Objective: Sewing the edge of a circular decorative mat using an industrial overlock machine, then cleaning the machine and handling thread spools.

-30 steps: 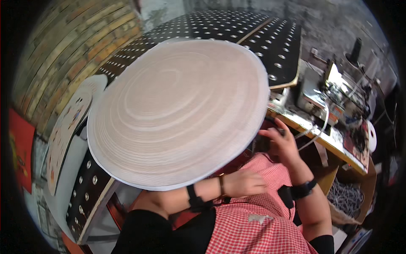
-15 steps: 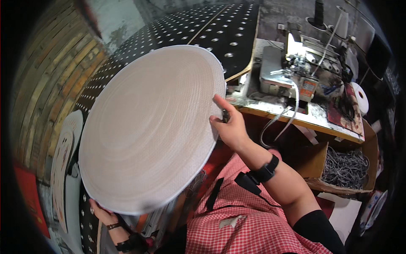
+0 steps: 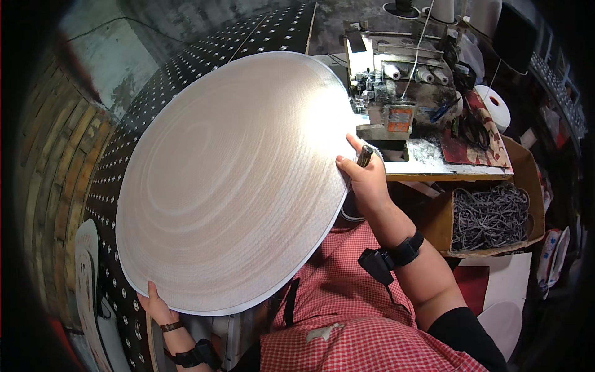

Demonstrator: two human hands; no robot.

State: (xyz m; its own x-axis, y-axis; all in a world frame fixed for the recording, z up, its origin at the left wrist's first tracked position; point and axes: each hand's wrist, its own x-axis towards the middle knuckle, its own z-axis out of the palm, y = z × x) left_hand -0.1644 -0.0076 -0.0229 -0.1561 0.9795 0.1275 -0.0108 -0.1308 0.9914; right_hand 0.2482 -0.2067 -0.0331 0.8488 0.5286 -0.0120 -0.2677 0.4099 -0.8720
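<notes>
Disc: large round white fabric disc (image 3: 235,180), faint concentric oval rings on its face, thin pale hem round the rim. It fills the middle of the view, tilted, its far edge up by the sewing machine, its near edge low on my left.
Left hand (image 3: 155,305): at the near left rim of the disc. My grip is closed on the edge; fingertips show over the hem, the rest is hidden under the cloth.
Right hand (image 3: 365,180): at the right rim of the disc, about mid-height. My grip pinches the edge between thumb and fingers. A small dark metal tool (image 3: 364,156) sticks up between the fingers; its kind I cannot tell.
Wrists: black strap on each wrist; the right one carries a small black box.
Sewing machine (image 3: 396,93): grey overlock type, far right, just beyond the disc's far right edge, thread cones above it.
Table (image 3: 458,170): pale top under the machine, lint on it, a red printed sheet on its right part.
Cardboard box (image 3: 496,217): right of my right forearm, full of grey trimmings.
Dotted sheet (image 3: 186,68): black with white dots, far left, behind the disc.
Brick wall (image 3: 56,155): far left.
Clothing: red and white check apron (image 3: 359,335), near centre.
</notes>
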